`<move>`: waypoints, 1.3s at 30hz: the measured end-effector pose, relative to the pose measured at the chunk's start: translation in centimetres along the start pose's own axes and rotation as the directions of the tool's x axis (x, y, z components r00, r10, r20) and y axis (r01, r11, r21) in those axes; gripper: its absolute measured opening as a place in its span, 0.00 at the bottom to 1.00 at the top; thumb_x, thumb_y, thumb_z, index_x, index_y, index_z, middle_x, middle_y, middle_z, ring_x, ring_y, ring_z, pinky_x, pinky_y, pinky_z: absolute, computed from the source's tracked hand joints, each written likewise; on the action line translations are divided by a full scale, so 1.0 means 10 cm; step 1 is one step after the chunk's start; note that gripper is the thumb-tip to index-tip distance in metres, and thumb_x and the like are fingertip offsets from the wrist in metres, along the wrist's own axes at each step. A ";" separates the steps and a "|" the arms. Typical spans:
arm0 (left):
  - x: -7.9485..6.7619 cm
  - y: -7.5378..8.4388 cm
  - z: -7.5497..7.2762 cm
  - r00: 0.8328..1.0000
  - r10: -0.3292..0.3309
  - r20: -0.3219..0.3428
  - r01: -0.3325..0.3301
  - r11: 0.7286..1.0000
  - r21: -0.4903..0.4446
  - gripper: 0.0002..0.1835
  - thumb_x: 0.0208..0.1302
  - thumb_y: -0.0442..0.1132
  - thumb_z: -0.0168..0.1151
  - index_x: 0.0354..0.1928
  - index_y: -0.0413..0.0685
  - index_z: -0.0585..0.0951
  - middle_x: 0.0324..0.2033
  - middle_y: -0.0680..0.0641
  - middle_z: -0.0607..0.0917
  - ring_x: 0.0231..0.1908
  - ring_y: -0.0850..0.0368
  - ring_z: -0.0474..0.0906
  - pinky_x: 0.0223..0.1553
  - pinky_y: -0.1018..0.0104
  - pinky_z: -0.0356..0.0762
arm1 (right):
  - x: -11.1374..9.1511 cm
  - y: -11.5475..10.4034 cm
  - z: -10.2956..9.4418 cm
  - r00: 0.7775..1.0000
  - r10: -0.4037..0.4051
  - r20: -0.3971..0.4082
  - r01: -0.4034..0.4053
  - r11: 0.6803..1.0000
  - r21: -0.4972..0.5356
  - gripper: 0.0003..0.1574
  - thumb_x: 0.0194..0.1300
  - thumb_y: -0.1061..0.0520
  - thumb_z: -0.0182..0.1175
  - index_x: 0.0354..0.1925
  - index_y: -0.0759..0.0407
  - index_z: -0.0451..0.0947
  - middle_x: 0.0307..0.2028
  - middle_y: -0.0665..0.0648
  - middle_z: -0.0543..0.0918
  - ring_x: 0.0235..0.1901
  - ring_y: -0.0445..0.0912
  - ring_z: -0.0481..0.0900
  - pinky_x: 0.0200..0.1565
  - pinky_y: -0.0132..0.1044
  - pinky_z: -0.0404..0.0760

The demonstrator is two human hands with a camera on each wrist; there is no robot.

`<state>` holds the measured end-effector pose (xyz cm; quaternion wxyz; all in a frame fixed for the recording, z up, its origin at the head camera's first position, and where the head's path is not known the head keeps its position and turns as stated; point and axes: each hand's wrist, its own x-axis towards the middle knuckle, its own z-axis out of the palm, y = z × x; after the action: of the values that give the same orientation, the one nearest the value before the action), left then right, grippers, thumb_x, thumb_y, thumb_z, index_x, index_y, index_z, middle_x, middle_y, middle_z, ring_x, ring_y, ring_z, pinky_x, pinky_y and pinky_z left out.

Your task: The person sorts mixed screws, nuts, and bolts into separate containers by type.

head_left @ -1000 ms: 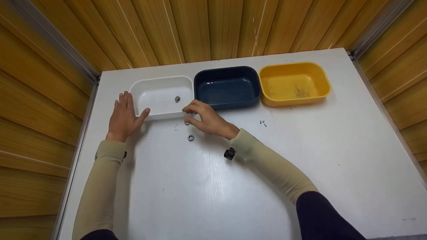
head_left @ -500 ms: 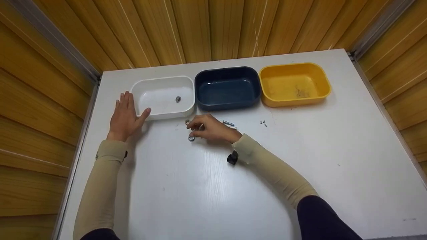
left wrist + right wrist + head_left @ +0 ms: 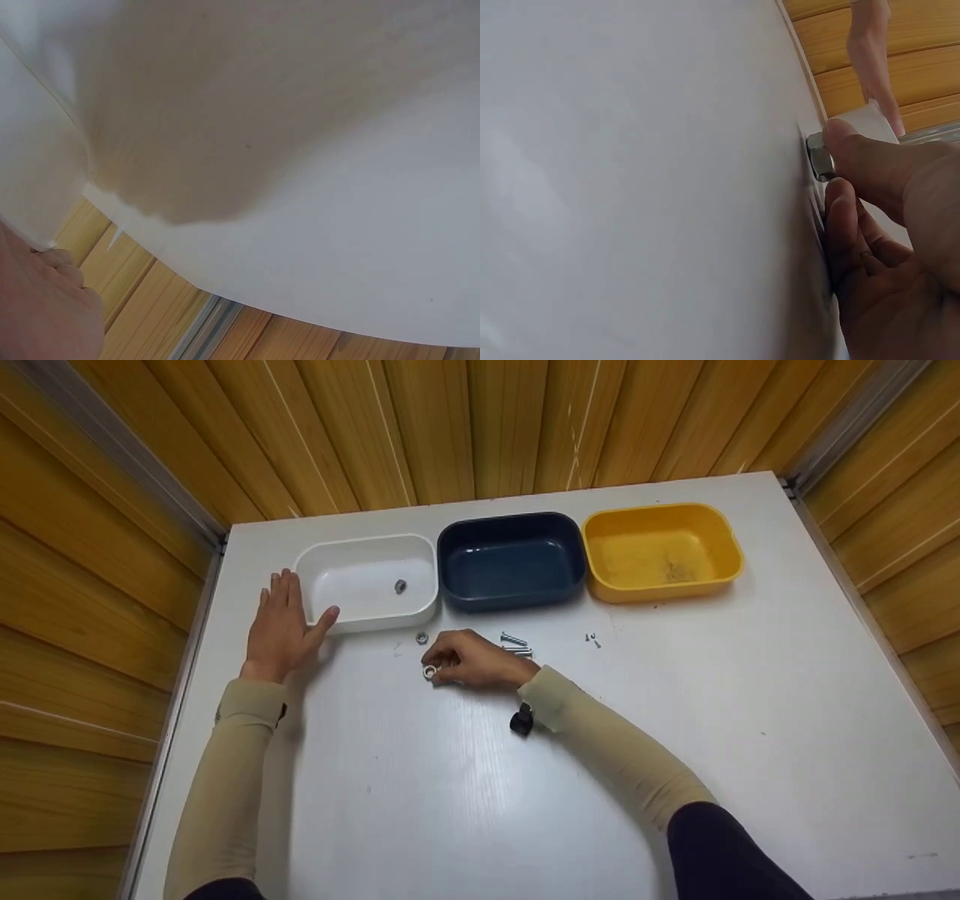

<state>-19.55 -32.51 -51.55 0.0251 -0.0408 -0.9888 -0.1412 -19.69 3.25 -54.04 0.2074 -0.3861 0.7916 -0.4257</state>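
Observation:
My left hand [image 3: 277, 626] lies with straight fingers along the left side of the white bin [image 3: 349, 585], its thumb at the front rim. In the left wrist view part of that hand [image 3: 45, 315] shows against the bin's wall. My right hand [image 3: 476, 658] is low over the table in front of the bin. Its thumb and finger pinch a steel hex nut [image 3: 430, 672], also seen as a nut [image 3: 821, 159] at the fingertips in the right wrist view. Another hex nut [image 3: 421, 637] lies just behind, near the bin. One more nut [image 3: 400, 586] sits inside the bin.
A dark blue bin [image 3: 512, 566] and a yellow bin [image 3: 637, 551] stand in line to the right of the white one. Several bolts [image 3: 514, 640] lie beyond my right wrist, partly hidden. Tiny screws [image 3: 592, 640] lie farther right. Wood-patterned panels [image 3: 502, 427] surround the white table.
My right hand has drawn back from the white bin's front rim toward me and taken hold of the nearer nut. The bolts have come into view. My left hand has stayed put.

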 end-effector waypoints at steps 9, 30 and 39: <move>0.05 0.01 -0.04 1.000 -0.006 0.015 0.006 1.000 0.000 0.62 0.74 0.77 0.43 0.83 0.28 0.45 0.84 0.29 0.47 0.85 0.32 0.38 0.85 0.40 0.36 | 0.04 0.05 -0.01 0.999 -0.054 -0.003 0.054 0.997 -0.059 0.18 0.66 0.59 0.76 0.54 0.60 0.91 0.40 0.58 0.85 0.38 0.39 0.77 0.43 0.29 0.76; -0.01 -0.01 -0.03 1.000 0.000 0.000 0.000 1.000 -0.022 0.60 0.75 0.74 0.47 0.83 0.26 0.46 0.83 0.27 0.48 0.84 0.30 0.39 0.84 0.38 0.39 | 0.04 0.06 0.02 0.993 -0.117 0.011 0.117 0.993 -0.020 0.13 0.71 0.59 0.72 0.52 0.62 0.90 0.38 0.56 0.81 0.38 0.40 0.73 0.43 0.30 0.74; 0.01 0.01 -0.03 0.999 -0.017 0.034 0.018 1.000 -0.020 0.61 0.74 0.76 0.45 0.83 0.28 0.44 0.84 0.28 0.45 0.85 0.32 0.37 0.85 0.40 0.36 | 0.07 -0.08 -0.01 0.989 -0.146 0.021 0.147 0.989 -0.004 0.12 0.73 0.59 0.69 0.52 0.63 0.89 0.44 0.58 0.83 0.43 0.41 0.75 0.48 0.31 0.78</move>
<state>-19.61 -32.49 -51.24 0.0066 -0.0346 -0.9879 -0.1507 -19.85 2.47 -53.32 0.1828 -0.4482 0.7601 -0.4336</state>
